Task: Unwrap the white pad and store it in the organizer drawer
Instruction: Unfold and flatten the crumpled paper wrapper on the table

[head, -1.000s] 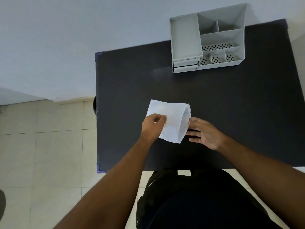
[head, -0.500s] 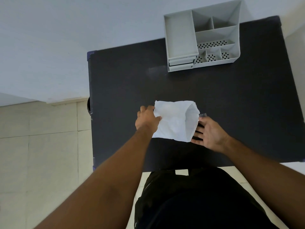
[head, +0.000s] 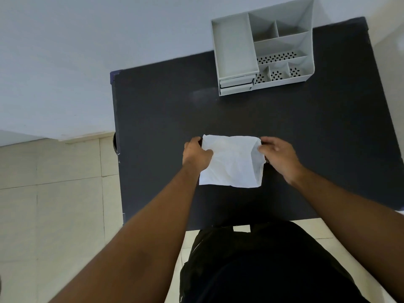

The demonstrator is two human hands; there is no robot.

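Left hand (head: 196, 155) and right hand (head: 277, 154) each grip a side of the thin white crumpled pad (head: 231, 165) over the dark desk (head: 157, 106): unwrapping seemingly underway, storing not begun (grey plastic organizer (head: 235, 42) well apart, drawers (head: 237, 84) apparently closed).

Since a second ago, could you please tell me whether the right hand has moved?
Yes, the right hand has shifted toward the organizer, away from the near edge of the table.
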